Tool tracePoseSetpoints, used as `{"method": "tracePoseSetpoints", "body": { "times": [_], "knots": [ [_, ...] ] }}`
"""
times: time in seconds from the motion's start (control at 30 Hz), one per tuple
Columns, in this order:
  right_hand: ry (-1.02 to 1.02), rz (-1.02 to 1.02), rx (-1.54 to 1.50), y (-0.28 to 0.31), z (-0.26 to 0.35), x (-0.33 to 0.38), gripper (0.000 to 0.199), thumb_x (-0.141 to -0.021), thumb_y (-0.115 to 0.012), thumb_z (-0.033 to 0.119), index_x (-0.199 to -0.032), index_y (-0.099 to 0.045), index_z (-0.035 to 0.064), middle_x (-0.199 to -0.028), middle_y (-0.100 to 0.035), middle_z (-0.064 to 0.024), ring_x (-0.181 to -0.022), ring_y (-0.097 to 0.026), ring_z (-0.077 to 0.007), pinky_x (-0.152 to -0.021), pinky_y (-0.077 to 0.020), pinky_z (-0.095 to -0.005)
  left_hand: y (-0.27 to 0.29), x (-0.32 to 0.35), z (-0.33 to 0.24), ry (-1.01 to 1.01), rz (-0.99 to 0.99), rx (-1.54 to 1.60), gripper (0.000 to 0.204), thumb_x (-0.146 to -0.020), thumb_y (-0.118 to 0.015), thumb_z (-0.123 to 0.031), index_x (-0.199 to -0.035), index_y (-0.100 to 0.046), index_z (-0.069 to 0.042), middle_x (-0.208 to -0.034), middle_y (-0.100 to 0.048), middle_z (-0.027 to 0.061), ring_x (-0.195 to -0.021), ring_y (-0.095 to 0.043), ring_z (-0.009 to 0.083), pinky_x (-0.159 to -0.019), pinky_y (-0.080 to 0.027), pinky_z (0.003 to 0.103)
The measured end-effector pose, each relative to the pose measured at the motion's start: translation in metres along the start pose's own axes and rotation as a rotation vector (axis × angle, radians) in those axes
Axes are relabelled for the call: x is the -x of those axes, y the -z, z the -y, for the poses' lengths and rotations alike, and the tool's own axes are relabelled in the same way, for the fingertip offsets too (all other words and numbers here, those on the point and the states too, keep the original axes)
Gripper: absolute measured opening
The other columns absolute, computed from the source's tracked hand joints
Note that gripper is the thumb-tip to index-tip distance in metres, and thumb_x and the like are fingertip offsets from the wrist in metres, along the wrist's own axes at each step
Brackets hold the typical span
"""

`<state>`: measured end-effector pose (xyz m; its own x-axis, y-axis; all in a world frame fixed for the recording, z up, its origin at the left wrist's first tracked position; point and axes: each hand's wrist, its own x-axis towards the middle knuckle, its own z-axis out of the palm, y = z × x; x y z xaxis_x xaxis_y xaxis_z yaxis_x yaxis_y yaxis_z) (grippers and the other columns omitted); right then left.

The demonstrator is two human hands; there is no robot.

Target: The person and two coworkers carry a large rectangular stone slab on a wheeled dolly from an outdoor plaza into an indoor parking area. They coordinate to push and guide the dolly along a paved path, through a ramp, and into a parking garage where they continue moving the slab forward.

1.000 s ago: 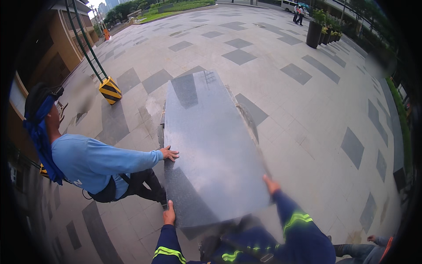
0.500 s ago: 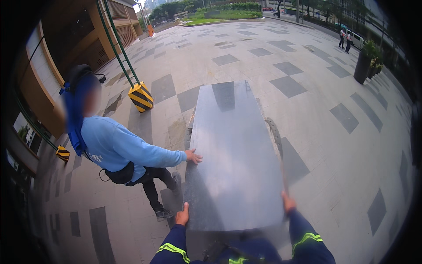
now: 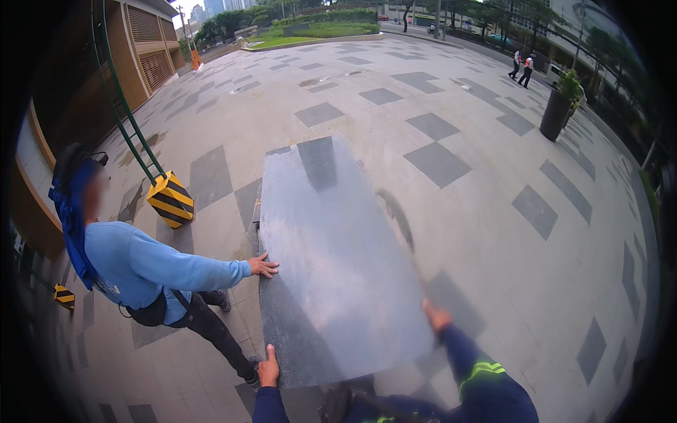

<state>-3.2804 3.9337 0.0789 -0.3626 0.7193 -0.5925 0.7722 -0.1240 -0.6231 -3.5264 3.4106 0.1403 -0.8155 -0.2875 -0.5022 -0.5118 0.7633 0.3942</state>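
Note:
A large, smooth grey flat panel [image 3: 345,261] lies before me, reaching away from my waist. My left hand [image 3: 269,368] grips its near left edge, thumb up along the side and fingers hidden below. On the right edge, a little farther up, my right hand [image 3: 437,316] is closed around the rim, its fingers also out of sight. Part of a wheel [image 3: 396,218] shows beside the panel's right edge, so it seems to rest on a wheeled cart mostly hidden underneath. A co-worker's hand [image 3: 264,266] lies on the panel's left edge, ahead of my left hand.
A co-worker in a blue top [image 3: 162,261] walks close on the left. Beyond stands a green metal frame on a yellow-black striped base [image 3: 171,200]. A tall dark planter [image 3: 555,114] and two people [image 3: 522,68] are far right. Patterned paving [image 3: 486,218] stretches ahead to a grassy bed [image 3: 303,35].
The view has turned and moved forward; the panel now sits farther left and tilts in the picture. The striped base and planter have come nearer. Both my hands keep their hold.

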Motion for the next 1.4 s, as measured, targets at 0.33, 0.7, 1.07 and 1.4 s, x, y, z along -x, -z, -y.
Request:
{"method": "tracePoseSetpoints", "body": {
  "times": [0.33,0.7,1.07,1.4],
  "knots": [
    [-0.051,-0.086,0.072,-0.078,0.215,-0.18,0.125,-0.067,-0.059,0.091,-0.13,-0.057,-0.0162,-0.132,-0.059,-0.0343,-0.127,-0.058,-0.0419,-0.106,-0.0443,-0.0429,-0.005,-0.21,-0.217,-0.032,0.052,0.058,0.112,-0.088,-0.043,-0.082,-0.126,-0.055,0.022,-0.136,-0.054,0.0374,-0.134,-0.05,0.0444,-0.112,-0.037,0.043],
    [-0.006,-0.061,0.106,-0.162,0.499,-0.385,0.125,-0.068,-0.056,0.092,-0.13,-0.057,-0.0163,-0.132,-0.059,-0.0347,-0.127,-0.058,-0.0426,-0.107,-0.0444,-0.0437,0.027,-0.392,-0.505,-0.133,-0.02,0.097,0.111,-0.088,-0.042,-0.083,-0.126,-0.057,0.021,-0.134,-0.056,0.0361,-0.131,-0.053,0.0425,-0.11,-0.039,0.044],
    [0.08,-0.004,0.116,-0.232,0.721,-0.609,0.126,-0.069,-0.055,0.092,-0.13,-0.056,-0.0184,-0.134,-0.056,-0.0374,-0.131,-0.054,-0.0436,-0.111,-0.0396,-0.0435,0.016,-0.625,-0.684,-0.011,-0.009,0.1,0.108,-0.087,-0.042,-0.082,-0.121,-0.062,0.019,-0.13,-0.057,0.039,-0.131,-0.052,0.0467,-0.11,-0.039,0.046],
    [0.087,-0.008,0.137,-0.301,0.928,-0.782,0.123,-0.071,-0.056,0.089,-0.128,-0.056,-0.0199,-0.133,-0.056,-0.0384,-0.13,-0.054,-0.0444,-0.111,-0.0391,-0.0442,0.036,-0.774,-0.892,0.044,-0.008,0.083,0.109,-0.088,-0.04,-0.083,-0.121,-0.061,0.019,-0.129,-0.057,0.04,-0.13,-0.052,0.0474,-0.111,-0.039,0.046]
  ]
}}
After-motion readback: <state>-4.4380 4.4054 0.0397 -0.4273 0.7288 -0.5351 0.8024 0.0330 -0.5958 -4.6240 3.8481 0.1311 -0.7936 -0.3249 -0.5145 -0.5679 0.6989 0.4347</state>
